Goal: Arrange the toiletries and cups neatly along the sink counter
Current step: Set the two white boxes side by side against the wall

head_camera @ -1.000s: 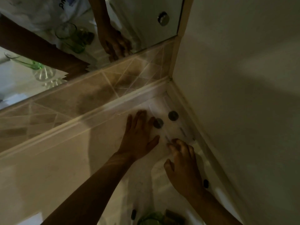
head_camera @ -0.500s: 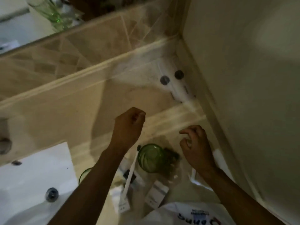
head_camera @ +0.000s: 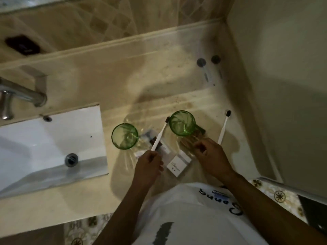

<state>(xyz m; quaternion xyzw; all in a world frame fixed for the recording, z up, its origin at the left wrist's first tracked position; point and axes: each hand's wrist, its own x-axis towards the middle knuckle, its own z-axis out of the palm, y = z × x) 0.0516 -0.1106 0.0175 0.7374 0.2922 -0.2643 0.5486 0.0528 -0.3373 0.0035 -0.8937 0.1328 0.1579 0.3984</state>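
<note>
Green glass identifies the two cups: the left cup (head_camera: 125, 135) stands upright near the sink basin (head_camera: 53, 138), and the right cup (head_camera: 182, 123) stands upright further toward the wall, with table surface between them. The beige stone table (head_camera: 106, 76) carries all items. The left hand (head_camera: 150, 166) is closed around the lower end of a white toothbrush (head_camera: 160, 137), which slants up and to the right so that its dark bristle head lies just beside the rim of the right cup. Under that toothbrush lie small packets (head_camera: 155, 144) whose details are too dim to read. The right hand (head_camera: 212, 156) rests with fingers curled on a brown comb-like item (head_camera: 190, 141) lying just in front of the right cup; whether the fingers actually clamp it cannot be told. A second white toothbrush (head_camera: 223, 129) lies on the table to the right of that hand, bristle head pointing toward the back wall. A small white box (head_camera: 178, 162) sits on the table between the two hands. Two small bottles with dark caps (head_camera: 208, 68) stand in the back right corner, close together. A chrome faucet (head_camera: 23, 94) projects over the basin at the left.
</note>
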